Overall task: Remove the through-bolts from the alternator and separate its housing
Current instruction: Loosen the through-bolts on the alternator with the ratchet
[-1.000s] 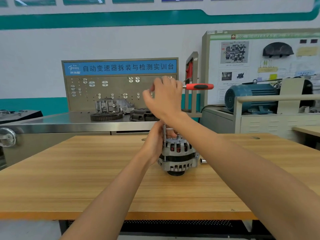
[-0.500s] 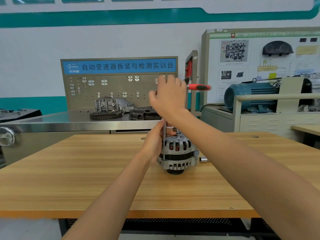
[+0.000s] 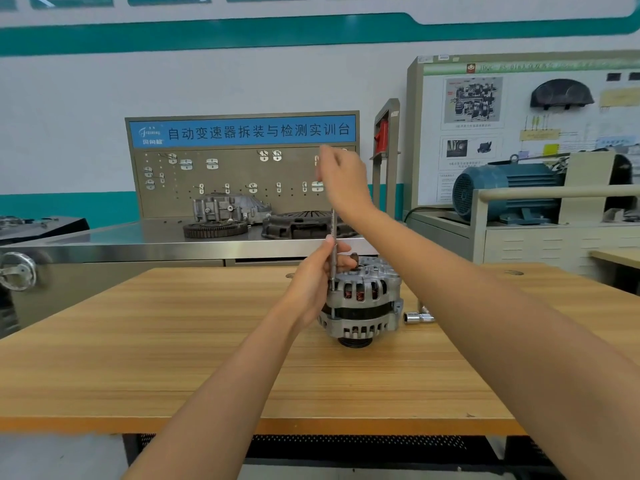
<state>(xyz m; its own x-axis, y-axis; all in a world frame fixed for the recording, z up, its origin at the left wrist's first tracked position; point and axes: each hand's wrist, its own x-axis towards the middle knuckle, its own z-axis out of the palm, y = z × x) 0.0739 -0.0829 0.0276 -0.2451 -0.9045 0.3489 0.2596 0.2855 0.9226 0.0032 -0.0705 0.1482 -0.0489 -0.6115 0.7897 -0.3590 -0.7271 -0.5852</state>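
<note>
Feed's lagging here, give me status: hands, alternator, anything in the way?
Left hand steadies alternator and extension bar. Right hand holds tool's top, blurred. Alternator housing unseparated. Loose socket beside it, nothing blocking.

Cast-metal alternator (image 3: 360, 299), wood-grain table (image 3: 173, 341)

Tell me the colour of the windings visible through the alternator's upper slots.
Coppery red-orange windings show inside the silver alternator, seen in the head view.

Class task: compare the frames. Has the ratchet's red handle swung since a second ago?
Yes. The red handle no longer shows right of the right hand, beside the grey post; it has swung out of sight.
</note>
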